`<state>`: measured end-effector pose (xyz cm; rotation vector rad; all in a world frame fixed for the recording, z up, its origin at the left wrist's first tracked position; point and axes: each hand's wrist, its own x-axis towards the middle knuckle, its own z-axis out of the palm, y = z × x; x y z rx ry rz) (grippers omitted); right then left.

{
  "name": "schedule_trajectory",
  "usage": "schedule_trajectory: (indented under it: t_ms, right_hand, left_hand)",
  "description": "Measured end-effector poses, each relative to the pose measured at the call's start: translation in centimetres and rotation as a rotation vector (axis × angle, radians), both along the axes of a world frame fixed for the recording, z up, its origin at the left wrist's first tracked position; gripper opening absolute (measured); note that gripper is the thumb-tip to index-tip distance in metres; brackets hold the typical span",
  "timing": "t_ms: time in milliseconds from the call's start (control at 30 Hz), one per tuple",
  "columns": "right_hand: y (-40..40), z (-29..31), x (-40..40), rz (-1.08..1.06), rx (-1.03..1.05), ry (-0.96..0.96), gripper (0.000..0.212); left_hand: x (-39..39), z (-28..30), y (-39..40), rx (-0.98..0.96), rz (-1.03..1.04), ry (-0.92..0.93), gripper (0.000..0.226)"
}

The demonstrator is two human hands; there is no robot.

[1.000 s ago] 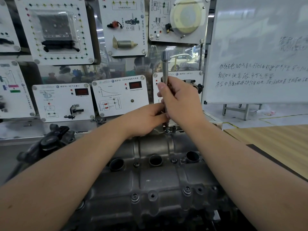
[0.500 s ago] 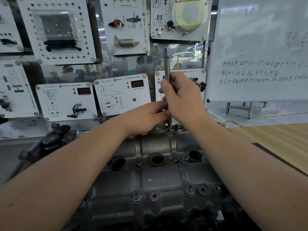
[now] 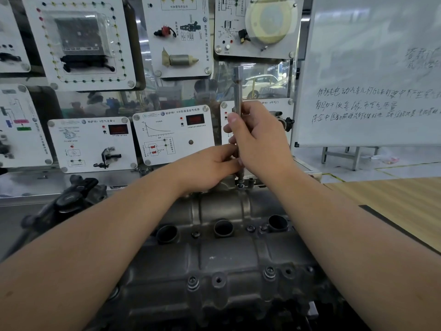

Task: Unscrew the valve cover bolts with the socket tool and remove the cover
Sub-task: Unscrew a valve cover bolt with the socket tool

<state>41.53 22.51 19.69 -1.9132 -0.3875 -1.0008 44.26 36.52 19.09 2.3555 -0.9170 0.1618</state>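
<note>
Right, biggest first: display wall (image 3: 90,144) of white sensor panels fills the back, whiteboard (image 3: 372,75) with handwriting at right, wooden tabletop (image 3: 393,206) below it. Grey metal cover (image 3: 222,259) sits centre-bottom on the engine, lying flat, three round wells in a row across its middle, bolts (image 3: 269,273) seated along the near edge, one empty hole beside them. Black part (image 3: 69,199) at the cover's left rear, cannot tell what it is. Both bare forearms reach in from the lower corners and meet at the cover's far edge.

Right hand (image 3: 260,142) wrapped around the tool (image 3: 238,91), fingers curled on the shaft about midway, thumb up along it. Tool is a slim steel shaft, upright, nearly vertical, top end poking well above the hand against the glass behind. Its lower tip comes down onto a bolt at the cover's back rim, tip partly hidden by the fingers so exact seating cannot be told.

Left hand (image 3: 210,166) low beside the shaft, fingertips pinching the tool's bottom part just under the right hand; the two hands touch there. Left palm hovers close over the cover's rear edge, contact unclear
</note>
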Motion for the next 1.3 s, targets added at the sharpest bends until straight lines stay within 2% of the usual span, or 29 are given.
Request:
schedule_trajectory:
  t_ms: [167, 400, 633, 833, 967, 1200, 1300]
  right_hand:
    - [0.07, 0.13, 0.14, 0.030, 0.014, 0.037, 0.020]
    - [-0.14, -0.03, 0.26, 0.055, 0.039, 0.021, 0.009]
    - [-0.06, -0.02, 0.56, 0.060, 0.066, 0.059, 0.024]
    - [-0.05, -0.04, 0.48, 0.057, 0.058, 0.018, 0.015]
    - [-0.16, -0.16, 0.63, 0.042, 0.088, -0.005, 0.018]
    - [0.04, -0.06, 0.89, 0.043, 0.100, 0.025, 0.032]
    - [0.01, -0.09, 0.67, 0.040, 0.050, 0.016, 0.029]
  left_hand:
    - [-0.04, -0.06, 0.02, -0.058, -0.005, 0.025, 0.026]
    - [-0.03, 0.14, -0.02, -0.015, -0.007, 0.018, 0.029]
    - [0.33, -0.15, 0.18, -0.059, -0.010, 0.054, 0.030]
    - [0.17, 0.01, 0.10, -0.019, -0.001, 0.018, 0.030]
    - [-0.07, 0.01, -0.03, -0.026, -0.010, 0.038, 0.035]
    - [-0.20, 0.05, 0.03, -0.042, 0.003, 0.056, 0.031]
    - [-0.13, 0.15, -0.05, -0.023, 0.006, 0.035, 0.030]
